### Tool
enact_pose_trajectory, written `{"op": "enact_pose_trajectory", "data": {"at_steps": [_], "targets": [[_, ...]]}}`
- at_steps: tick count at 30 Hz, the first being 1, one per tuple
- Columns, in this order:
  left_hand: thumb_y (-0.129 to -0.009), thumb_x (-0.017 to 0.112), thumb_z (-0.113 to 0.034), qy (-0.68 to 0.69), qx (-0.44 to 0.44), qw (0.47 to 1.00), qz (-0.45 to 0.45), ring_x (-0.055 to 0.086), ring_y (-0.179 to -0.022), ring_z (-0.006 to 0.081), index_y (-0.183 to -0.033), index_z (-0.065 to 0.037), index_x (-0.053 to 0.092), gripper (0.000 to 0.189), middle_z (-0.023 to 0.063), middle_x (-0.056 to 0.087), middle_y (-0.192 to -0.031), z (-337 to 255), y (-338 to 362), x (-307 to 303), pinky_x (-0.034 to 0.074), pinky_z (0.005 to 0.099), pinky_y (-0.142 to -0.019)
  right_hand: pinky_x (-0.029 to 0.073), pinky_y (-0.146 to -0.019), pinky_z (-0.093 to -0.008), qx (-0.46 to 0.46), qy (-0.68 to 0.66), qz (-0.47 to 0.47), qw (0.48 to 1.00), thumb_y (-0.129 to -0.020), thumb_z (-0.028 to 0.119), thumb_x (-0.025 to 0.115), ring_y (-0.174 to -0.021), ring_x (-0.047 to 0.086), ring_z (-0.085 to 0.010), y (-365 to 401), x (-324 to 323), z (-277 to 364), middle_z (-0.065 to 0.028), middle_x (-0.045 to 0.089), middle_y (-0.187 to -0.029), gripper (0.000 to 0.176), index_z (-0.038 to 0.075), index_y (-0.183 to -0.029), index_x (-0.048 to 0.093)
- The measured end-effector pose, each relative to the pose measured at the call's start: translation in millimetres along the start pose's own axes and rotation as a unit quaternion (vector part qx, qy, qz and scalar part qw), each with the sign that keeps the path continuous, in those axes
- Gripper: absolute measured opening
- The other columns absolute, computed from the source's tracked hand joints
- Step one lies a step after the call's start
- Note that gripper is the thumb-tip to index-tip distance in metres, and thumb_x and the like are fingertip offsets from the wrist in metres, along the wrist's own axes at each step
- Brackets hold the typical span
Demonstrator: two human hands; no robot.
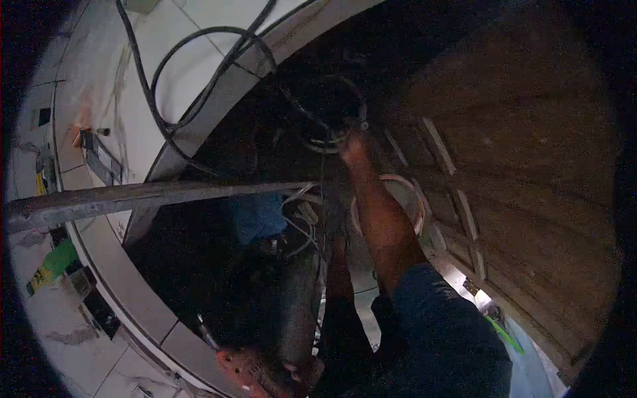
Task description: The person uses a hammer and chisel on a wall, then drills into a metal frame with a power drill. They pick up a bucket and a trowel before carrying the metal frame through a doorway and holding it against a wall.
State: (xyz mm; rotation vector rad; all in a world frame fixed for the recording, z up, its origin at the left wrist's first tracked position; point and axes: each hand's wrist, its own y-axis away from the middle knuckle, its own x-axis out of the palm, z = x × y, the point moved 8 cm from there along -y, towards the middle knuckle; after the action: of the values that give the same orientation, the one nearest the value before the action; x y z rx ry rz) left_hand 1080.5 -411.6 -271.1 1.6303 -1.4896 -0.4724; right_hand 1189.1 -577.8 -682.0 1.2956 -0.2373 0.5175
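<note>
My right arm reaches up the middle of the view, and my right hand [355, 144] is closed at the near edge of a dark round bucket [363, 109]. Shadow hides most of the bucket, and I cannot make out exactly what the fingers grip. Low in the view, my left hand [304, 373] is around an orange-red power drill [249, 370]. A slim metal bit [207, 331] points up and left from the drill. Much of the left hand is dim.
A black cable [154, 113] loops over the white tiled ledge [186, 50]. A long bar [152, 194] crosses from the left. A pale bucket [419, 205] stands beside my right forearm, near a wooden wall [531, 166]. Blue cloth or plastic [259, 215] lies in the dark space.
</note>
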Motion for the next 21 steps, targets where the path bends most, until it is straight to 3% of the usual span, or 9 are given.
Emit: {"op": "enact_pose_trajectory", "data": {"at_steps": [1,3,4,6,7,9,12,16,21], "targets": [[-0.071,0.069,-0.037,-0.007,0.015,1.000,-0.011,0.050,-0.106,0.0285,-0.126,0.002,0.034,0.076,0.0149,0.047,-0.117,0,19,-7,0.031,0.0460,-0.100,0.034,-0.101,-0.0420,-0.004,-0.001,0.002,1.000,-0.090,0.025,0.052,-0.121,0.040,-0.0283,10,8,4,-0.0179,0.039,-0.132,0.051,0.005,-0.133,0.035],[-0.071,0.069,-0.037,-0.017,0.056,0.998,-0.027,0.050,-0.106,0.0286,-0.126,0.001,0.034,0.076,0.0149,0.047,-0.117,-6,64,-21,0.031,0.0464,-0.101,0.044,-0.082,-0.0405,-0.026,0.045,0.015,0.999,-0.090,0.020,0.050,-0.096,0.051,-0.0249,24,27,18,-0.0160,0.050,-0.107,0.034,0.003,-0.118,0.045],[-0.071,0.069,-0.037,-0.023,0.077,0.996,-0.035,0.050,-0.106,0.0286,-0.126,0.001,0.034,0.076,0.0150,0.046,-0.117,-7,87,-28,0.031,0.0466,-0.101,0.044,-0.082,-0.0405,-0.034,0.043,0.022,0.998,-0.090,0.020,0.050,-0.096,0.051,-0.0249,37,22,25,-0.0160,0.050,-0.107,0.034,0.003,-0.118,0.045],[-0.071,0.069,-0.037,-0.035,0.117,0.991,-0.050,0.050,-0.105,0.0287,-0.127,0.001,0.033,0.076,0.0151,0.046,-0.118,-9,130,-47,0.030,0.0470,-0.101,0.041,-0.060,-0.0352,-0.017,-0.154,0.251,0.956,-0.091,0.019,0.049,-0.068,0.044,-0.0188,84,40,36,-0.0088,0.045,-0.079,0.017,0.004,-0.099,0.049],[-0.071,0.069,-0.036,-0.043,0.129,0.989,-0.062,0.050,-0.105,0.0288,-0.127,0.001,0.033,0.076,0.0151,0.046,-0.118,-9,154,-60,0.030,0.0472,-0.101,0.041,-0.060,-0.0352,-0.021,-0.155,0.250,0.956,-0.091,0.019,0.049,-0.068,0.044,-0.0188,104,43,41,-0.0088,0.045,-0.079,0.017,0.004,-0.099,0.049],[-0.071,0.069,-0.036,-0.059,0.148,0.984,-0.082,0.050,-0.105,0.0288,-0.127,0.001,0.033,0.076,0.0152,0.046,-0.118,1,191,-90,0.030,0.0475,-0.101,0.035,-0.053,-0.0305,-0.006,-0.117,0.042,0.992,-0.089,0.019,0.050,-0.059,0.039,-0.0153,143,26,50,-0.0028,0.042,-0.071,0.011,0.008,-0.089,0.049],[-0.071,0.069,-0.036,-0.099,0.151,0.980,-0.086,0.050,-0.105,0.0290,-0.127,0.001,0.032,0.076,0.0153,0.045,-0.118,-28,189,-118,0.029,0.0481,-0.101,0.034,-0.053,-0.0294,-0.001,-0.083,-0.049,0.995,-0.088,0.020,0.053,-0.056,0.039,-0.0140,235,34,62,-0.0004,0.042,-0.069,0.009,0.011,-0.090,0.049],[-0.071,0.069,-0.035,-0.201,0.120,0.971,-0.057,0.050,-0.104,0.0291,-0.128,0.000,0.032,0.077,0.0155,0.045,-0.118,-40,193,-138,0.028,0.0489,-0.101,0.035,-0.053,-0.0300,-0.046,-0.046,0.049,0.997,-0.084,0.022,0.060,-0.059,0.039,-0.0127,355,19,75,-0.0017,0.044,-0.072,0.031,0.015,-0.111,0.047],[-0.071,0.069,-0.035,-0.301,0.118,0.946,-0.021,0.050,-0.103,0.0294,-0.129,0.000,0.031,0.077,0.0157,0.044,-0.119,-57,204,-162,0.027,0.0498,-0.102,0.035,-0.049,-0.0295,-0.054,-0.004,-0.099,0.994,-0.082,0.022,0.063,-0.056,0.039,-0.0123,461,-60,94,-0.0011,0.046,-0.072,0.051,0.015,-0.127,0.038]]}}
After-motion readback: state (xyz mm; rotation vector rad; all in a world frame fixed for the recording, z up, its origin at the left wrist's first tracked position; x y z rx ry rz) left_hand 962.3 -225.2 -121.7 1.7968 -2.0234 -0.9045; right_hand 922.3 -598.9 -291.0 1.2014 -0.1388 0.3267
